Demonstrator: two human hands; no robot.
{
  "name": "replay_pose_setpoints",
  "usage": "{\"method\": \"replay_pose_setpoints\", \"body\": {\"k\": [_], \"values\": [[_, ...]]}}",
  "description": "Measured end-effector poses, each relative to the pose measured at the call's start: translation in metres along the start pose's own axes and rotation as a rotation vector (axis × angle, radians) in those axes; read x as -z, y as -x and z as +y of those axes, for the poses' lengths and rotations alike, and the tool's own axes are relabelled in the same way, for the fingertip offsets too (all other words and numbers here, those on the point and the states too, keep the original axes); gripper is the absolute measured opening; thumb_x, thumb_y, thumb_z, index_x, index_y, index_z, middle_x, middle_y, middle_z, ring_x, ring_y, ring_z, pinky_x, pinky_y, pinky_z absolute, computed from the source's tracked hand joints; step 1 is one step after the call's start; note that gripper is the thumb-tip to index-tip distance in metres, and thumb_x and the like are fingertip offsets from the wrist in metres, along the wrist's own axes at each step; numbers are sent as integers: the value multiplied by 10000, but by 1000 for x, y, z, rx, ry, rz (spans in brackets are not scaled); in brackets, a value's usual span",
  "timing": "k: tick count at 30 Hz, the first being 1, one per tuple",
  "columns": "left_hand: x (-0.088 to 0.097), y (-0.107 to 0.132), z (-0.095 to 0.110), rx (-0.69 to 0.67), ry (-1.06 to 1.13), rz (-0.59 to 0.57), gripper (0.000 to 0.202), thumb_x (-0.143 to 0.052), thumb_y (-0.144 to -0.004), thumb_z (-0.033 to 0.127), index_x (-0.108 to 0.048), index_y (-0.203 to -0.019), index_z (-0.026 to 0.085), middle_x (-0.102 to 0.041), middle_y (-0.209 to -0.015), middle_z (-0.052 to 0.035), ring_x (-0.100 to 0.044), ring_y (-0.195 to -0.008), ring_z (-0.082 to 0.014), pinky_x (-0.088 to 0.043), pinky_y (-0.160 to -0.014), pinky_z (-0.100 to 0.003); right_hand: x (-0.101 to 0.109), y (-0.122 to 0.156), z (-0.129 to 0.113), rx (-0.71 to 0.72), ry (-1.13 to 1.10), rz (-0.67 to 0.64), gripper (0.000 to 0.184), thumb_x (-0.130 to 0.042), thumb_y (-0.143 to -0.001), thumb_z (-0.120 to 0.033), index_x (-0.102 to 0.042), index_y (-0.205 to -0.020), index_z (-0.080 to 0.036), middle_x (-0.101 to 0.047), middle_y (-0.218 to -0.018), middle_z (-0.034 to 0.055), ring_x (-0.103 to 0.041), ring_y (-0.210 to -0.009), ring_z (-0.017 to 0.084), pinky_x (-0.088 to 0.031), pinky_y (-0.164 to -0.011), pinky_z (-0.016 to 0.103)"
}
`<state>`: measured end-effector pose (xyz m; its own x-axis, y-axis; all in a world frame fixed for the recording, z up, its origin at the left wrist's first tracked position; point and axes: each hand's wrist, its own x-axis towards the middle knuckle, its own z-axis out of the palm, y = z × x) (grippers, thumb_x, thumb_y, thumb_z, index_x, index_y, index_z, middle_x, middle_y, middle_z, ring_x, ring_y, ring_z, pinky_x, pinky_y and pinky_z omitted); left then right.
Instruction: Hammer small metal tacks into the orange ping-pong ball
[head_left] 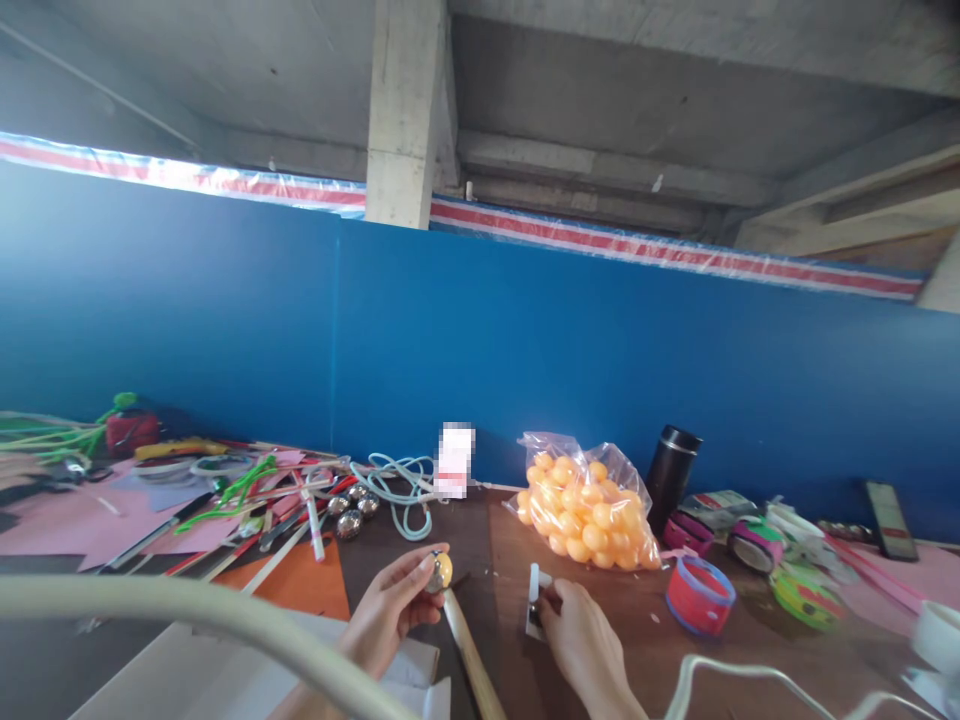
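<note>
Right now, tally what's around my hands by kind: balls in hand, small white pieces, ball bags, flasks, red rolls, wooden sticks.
ball in the left hand: 1
small white piece by the right hand: 1
bag of orange balls: 1
black flask: 1
red roll: 1
wooden stick: 1
Total: 6

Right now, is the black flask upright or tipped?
Upright: the black flask stands on the table behind the bag of orange balls, rim up.

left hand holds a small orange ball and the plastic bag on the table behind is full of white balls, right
Not quite. The head view shows the plastic bag full of orange balls, not white. The left hand does hold a small orange ball.
</note>
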<state>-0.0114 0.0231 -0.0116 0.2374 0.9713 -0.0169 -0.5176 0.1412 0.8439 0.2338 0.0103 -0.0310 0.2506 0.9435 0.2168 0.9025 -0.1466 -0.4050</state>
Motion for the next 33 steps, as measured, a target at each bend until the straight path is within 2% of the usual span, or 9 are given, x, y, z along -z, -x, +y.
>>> {"method": "replay_pose_setpoints", "body": {"k": [5, 12, 23, 29, 33], "values": [[1, -1, -3, -4, -11, -26, 337, -651, -709, 334, -660, -991, 149, -635, -787, -52, -575, -599, -106, -478, -517, -208, 0, 0, 3, -1, -10, 18, 198, -408, -799, -304, -577, -725, -233, -651, -839, 48, -614, -782, 205, -375, -582, 270], [0, 0, -3, -10, -34, -23, 333, -649, -711, 339, -658, -985, 150, -628, -776, -46, -571, -593, -98, -476, -516, -200, 3, 0, 3, 27, -70, -43, 199, -467, -772, -320, -655, -836, -304, -678, -833, 11, -638, -772, 190, -378, -562, 250], [-1, 1, -3, -11, -25, -27, 343, -664, -691, 348, -667, -976, 158, -627, -767, -43, -571, -597, -103, -467, -518, -203, 0, -1, 2, 8, -62, -37, 170, -455, -760, -296, -605, -695, -249, -681, -778, 35, -631, -732, 211, -349, -533, 266], [-3, 2, -2, -13, -29, -15, 356, -673, -679, 352, -668, -968, 146, -626, -770, -53, -568, -597, -111, -469, -513, -207, 5, 0, -1, 14, -80, 10, 217, -410, -799, -322, -570, -675, -245, -660, -769, 21, -618, -729, 193, -372, -546, 256], [-3, 2, -1, -10, -35, -18, 357, -664, -689, 347, -660, -983, 144, -625, -782, -57, -568, -603, -114, -468, -516, -210, 9, -2, -5, 82, -243, 139, 226, -448, -794, -364, -581, -673, -226, -640, -782, 32, -608, -696, 174, -427, -625, 265]]}}
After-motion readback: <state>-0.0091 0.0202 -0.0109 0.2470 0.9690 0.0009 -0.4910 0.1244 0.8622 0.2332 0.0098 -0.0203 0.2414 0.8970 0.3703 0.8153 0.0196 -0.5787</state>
